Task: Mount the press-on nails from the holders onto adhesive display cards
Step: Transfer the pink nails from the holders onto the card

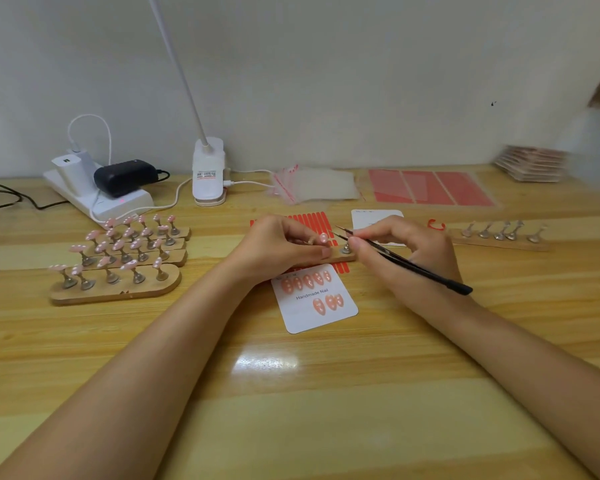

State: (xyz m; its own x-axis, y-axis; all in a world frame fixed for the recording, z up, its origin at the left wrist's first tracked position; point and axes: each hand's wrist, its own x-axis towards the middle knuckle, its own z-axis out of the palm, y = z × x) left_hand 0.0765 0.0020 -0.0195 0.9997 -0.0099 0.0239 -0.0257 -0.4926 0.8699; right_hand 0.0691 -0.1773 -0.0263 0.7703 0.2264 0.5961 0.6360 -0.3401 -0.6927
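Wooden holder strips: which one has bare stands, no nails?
The far-right strip: its metal stands are bare, while the stacked strips on the left all carry pink nails.

My desk (326, 393) is pale varnished wood with plank seams, showing a bright glare patch near me. A plain grey-white wall (326, 64) stands behind it. A white clip lamp (208, 171) stands at the back edge.

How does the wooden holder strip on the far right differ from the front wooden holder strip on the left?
The far-right wooden holder strip carries bare metal stands with no nails; the front left wooden holder strip has a pink nail on each of its stands. The right one lies alone, while the left one sits in front of a stack of similar loaded strips. Both are tan wood with five stands, resting on the wooden table.
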